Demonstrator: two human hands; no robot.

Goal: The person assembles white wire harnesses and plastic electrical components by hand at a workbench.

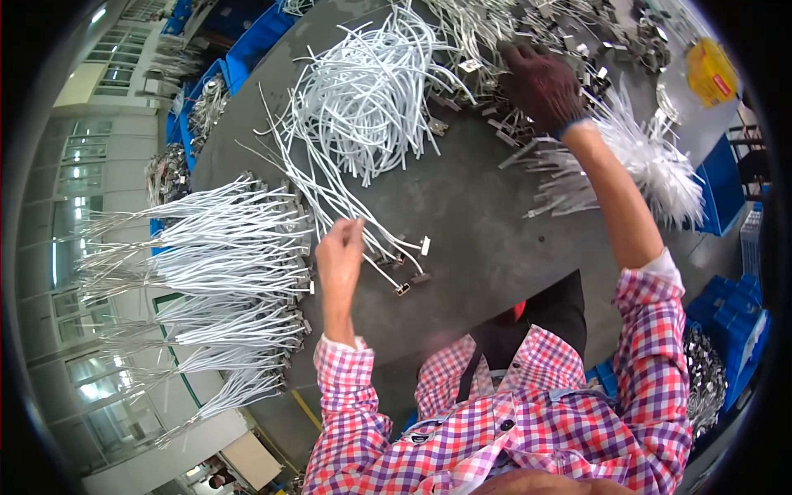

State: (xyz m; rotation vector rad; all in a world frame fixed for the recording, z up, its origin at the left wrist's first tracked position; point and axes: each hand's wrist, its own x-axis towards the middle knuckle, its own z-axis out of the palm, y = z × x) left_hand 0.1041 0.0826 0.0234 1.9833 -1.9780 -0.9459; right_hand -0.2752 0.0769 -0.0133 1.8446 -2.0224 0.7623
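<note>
My bare left hand is over the table, its thumb and fingers pressed together beside a few loose white cables. What the fingertips hold, if anything, is hidden. Those cables end in small metal connectors just right of the hand. My right hand, in a dark glove, reaches to the far right into a pile of metal connector parts. Its fingers blend into the dark parts, so their grip is unclear. Beyond my left hand lies a big tangled heap of white cables.
Bundled white cables with connectors line the table's left edge. A fanned bundle of clear-white strips lies under my right forearm. A yellow container stands at the far right. Blue bins stand beside the grey table.
</note>
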